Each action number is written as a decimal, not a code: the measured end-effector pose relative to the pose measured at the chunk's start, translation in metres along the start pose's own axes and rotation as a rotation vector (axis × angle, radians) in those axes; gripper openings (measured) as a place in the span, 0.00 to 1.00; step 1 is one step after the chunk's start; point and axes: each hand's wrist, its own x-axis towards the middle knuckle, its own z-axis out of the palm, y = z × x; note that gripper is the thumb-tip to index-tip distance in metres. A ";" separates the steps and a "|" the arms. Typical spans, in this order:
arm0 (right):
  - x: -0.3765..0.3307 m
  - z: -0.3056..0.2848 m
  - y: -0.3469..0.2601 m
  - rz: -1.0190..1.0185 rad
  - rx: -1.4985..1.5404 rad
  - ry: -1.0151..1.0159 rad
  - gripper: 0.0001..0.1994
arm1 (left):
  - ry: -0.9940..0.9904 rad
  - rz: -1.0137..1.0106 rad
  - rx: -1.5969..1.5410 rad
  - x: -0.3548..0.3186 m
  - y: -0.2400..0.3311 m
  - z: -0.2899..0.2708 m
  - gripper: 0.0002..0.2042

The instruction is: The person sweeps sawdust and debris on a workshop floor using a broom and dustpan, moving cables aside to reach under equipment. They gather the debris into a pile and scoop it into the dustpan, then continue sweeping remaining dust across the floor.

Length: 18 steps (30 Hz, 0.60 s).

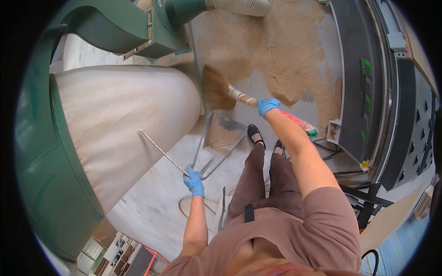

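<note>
My left hand [194, 181], in a blue glove, grips the long metal handle [162, 153] of a dustpan [223, 134] that rests on the concrete floor with sawdust in it. My right hand [267, 106], also gloved in blue, holds a straw broom [216, 88] by its shaft; the bristles touch the floor just beyond the dustpan, and the handle's red and green end [301, 124] sticks out behind the hand. A wide spread of sawdust [285, 50] covers the floor ahead.
A green dust collector with a large white filter bag [115, 115] stands close on the left, with a hose [239, 5] at the top. A dark machine [382, 92] runs along the right. Cables [329, 152] lie by my feet [254, 133].
</note>
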 end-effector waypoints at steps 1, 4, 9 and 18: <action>0.001 -0.005 0.017 0.048 0.008 -0.021 0.13 | -0.002 -0.014 -0.032 0.001 0.000 0.001 0.20; -0.025 -0.021 0.071 0.126 0.088 0.069 0.16 | -0.015 -0.018 0.044 -0.001 0.001 0.000 0.20; -0.095 -0.064 0.123 0.105 0.197 0.143 0.24 | -0.049 -0.046 0.071 -0.002 0.006 -0.004 0.20; 0.037 -0.137 0.029 -0.195 0.194 0.122 0.21 | -0.020 -0.149 0.067 -0.006 0.024 0.022 0.20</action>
